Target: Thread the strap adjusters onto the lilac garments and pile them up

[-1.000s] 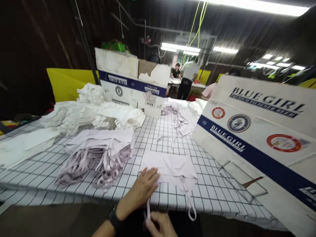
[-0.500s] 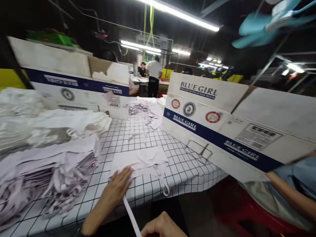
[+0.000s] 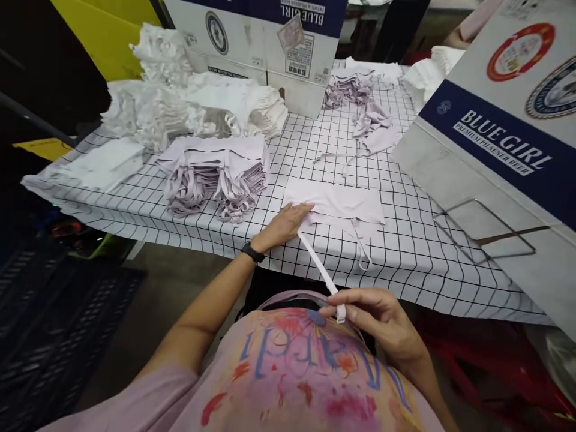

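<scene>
A pale lilac strappy top [image 3: 344, 199] lies spread near the front edge of the checked table. My left hand [image 3: 288, 222] rests flat on its left lower edge, fingers stretched out. From there one shoulder strap [image 3: 318, 265] runs taut over the table edge towards me. My right hand [image 3: 382, 315] pinches that strap near its end, in front of my body, where a small folded loop shows below the fingers. The other strap [image 3: 365, 257] lies loose in a loop at the table edge. Left of it sits a neat stack of lilac tops [image 3: 216, 165] with dangling straps.
White garment piles [image 3: 193, 108] stand behind the lilac stack. One cardboard box [image 3: 252, 42] rises at the back, another box [image 3: 495, 144] at the right, with a wire stand [image 3: 490, 231] against it. More lilac pieces [image 3: 373, 126] lie further back. Part of a person shows at top right.
My view has tilted down and turned left. More of my right hand and the strap's end now show. My left hand stays on the top, and the strap is still pulled towards me.
</scene>
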`<state>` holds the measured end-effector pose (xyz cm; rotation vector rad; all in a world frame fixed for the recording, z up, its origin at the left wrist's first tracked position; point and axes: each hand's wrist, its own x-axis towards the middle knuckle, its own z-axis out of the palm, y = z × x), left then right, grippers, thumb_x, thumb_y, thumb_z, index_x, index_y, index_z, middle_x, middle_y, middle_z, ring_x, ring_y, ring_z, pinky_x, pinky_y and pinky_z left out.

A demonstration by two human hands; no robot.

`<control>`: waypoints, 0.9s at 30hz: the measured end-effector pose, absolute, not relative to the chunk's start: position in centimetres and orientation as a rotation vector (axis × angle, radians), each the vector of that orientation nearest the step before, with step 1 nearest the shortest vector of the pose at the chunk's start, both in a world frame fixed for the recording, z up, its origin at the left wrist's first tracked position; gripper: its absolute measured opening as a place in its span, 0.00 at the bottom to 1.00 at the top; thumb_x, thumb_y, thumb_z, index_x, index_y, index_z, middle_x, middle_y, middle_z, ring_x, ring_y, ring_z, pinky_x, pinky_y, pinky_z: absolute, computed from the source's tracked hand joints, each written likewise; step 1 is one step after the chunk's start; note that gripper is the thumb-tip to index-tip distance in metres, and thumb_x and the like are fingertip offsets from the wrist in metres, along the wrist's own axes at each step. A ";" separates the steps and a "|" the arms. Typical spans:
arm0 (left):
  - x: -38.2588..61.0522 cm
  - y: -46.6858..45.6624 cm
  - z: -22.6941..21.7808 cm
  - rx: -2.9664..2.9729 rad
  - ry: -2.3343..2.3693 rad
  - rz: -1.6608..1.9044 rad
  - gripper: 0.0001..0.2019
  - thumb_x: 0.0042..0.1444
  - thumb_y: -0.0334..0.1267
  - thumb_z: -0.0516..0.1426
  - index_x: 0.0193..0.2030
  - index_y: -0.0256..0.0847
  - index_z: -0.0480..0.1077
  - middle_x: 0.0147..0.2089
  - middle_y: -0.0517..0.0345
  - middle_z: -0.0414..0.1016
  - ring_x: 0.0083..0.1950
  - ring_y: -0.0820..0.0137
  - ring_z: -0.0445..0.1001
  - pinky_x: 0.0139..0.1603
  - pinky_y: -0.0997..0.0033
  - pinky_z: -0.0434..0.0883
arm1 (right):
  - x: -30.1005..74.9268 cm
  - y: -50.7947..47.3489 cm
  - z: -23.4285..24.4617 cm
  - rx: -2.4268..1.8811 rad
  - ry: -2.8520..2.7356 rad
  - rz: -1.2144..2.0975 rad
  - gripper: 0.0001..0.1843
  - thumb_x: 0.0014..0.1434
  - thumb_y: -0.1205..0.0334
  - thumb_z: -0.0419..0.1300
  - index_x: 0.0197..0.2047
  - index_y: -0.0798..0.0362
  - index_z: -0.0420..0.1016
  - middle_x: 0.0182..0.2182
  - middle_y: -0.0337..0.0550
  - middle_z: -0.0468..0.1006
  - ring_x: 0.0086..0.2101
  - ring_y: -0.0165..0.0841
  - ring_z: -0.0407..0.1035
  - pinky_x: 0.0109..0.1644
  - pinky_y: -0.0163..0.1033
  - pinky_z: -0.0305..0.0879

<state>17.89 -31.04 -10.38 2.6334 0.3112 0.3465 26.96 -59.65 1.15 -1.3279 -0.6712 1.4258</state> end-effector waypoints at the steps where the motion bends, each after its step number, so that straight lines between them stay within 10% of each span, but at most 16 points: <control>1: 17.8 -30.9 -10.4 2.617 0.301 0.344 0.27 0.71 0.29 0.44 0.75 0.39 0.54 0.75 0.47 0.60 0.77 0.65 0.58 0.79 0.48 0.50 | 27.0 -59.3 1.1 -1.347 -0.662 1.394 0.15 0.59 0.48 0.68 0.45 0.47 0.87 0.38 0.52 0.86 0.32 0.40 0.79 0.33 0.42 0.75; 9: 16.4 -31.6 -8.6 2.370 0.250 0.608 0.22 0.71 0.33 0.50 0.70 0.43 0.62 0.71 0.49 0.68 0.76 0.63 0.59 0.76 0.47 0.58 | 28.8 -53.9 -1.7 -1.431 -0.617 1.122 0.17 0.58 0.48 0.70 0.42 0.52 0.87 0.29 0.47 0.84 0.20 0.26 0.60 0.27 0.37 0.65; 14: 15.5 -32.6 -7.4 2.317 0.274 0.781 0.10 0.69 0.34 0.56 0.53 0.39 0.76 0.50 0.50 0.82 0.56 0.63 0.77 0.58 0.58 0.75 | 29.5 -50.9 -3.9 -1.501 -0.558 0.963 0.15 0.53 0.48 0.72 0.37 0.51 0.87 0.34 0.46 0.83 0.33 0.31 0.71 0.33 0.35 0.66; 27: 20.7 -28.8 -8.5 2.687 0.289 0.469 0.08 0.68 0.37 0.58 0.50 0.39 0.76 0.49 0.50 0.76 0.52 0.60 0.70 0.51 0.59 0.71 | 31.6 -47.7 -4.7 -1.635 -0.549 0.971 0.16 0.54 0.48 0.69 0.29 0.54 0.82 0.22 0.40 0.75 0.23 0.27 0.59 0.28 0.36 0.56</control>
